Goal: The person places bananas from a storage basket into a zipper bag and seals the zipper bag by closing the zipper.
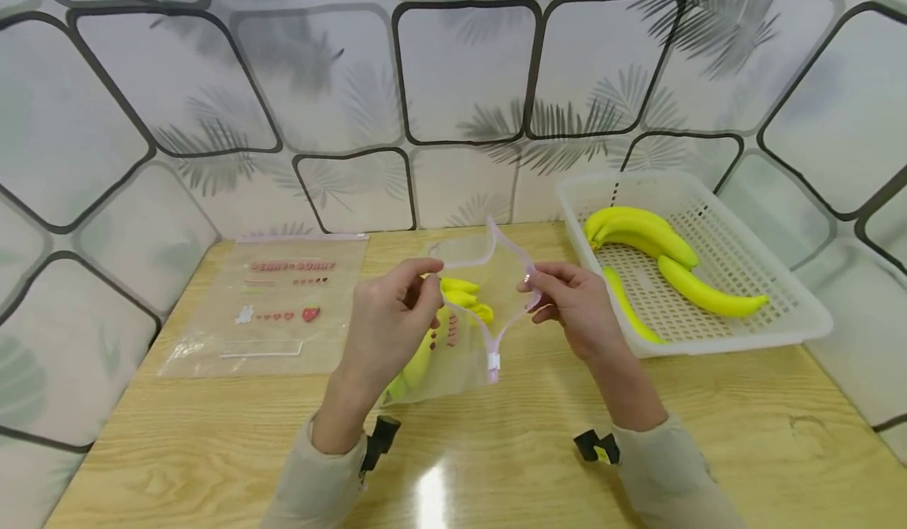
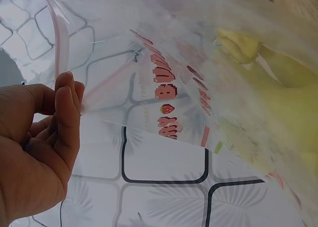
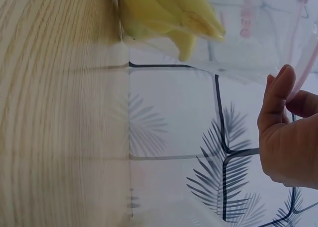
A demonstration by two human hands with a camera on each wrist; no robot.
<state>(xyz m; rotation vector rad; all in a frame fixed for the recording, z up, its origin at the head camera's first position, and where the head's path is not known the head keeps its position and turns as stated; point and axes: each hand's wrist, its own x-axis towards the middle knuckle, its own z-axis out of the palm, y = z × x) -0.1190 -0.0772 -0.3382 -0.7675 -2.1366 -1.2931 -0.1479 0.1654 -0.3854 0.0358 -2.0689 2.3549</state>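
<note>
A clear slider bag (image 1: 471,375) with a pink rim and red print stands over the middle of the table, its mouth spread wide in a diamond. My left hand (image 1: 390,320) pinches the rim on the left side. On the opposite side, my right hand (image 1: 577,308) pinches the rim between thumb and fingers. Inside the bag lie several yellow bananas (image 3: 169,11), partly hidden by my left hand in the head view. The white slider (image 1: 494,361) sits at the near end of the rim. In the left wrist view the printed lettering (image 2: 165,90) faces the camera.
A white perforated basket (image 1: 801,316) at the right holds several yellow bananas (image 1: 708,289). Flat on the left of the wooden table (image 1: 234,434) lies another clear slider bag (image 1: 326,348) with red print. A patterned wall covering (image 1: 468,72) stands behind and at both sides.
</note>
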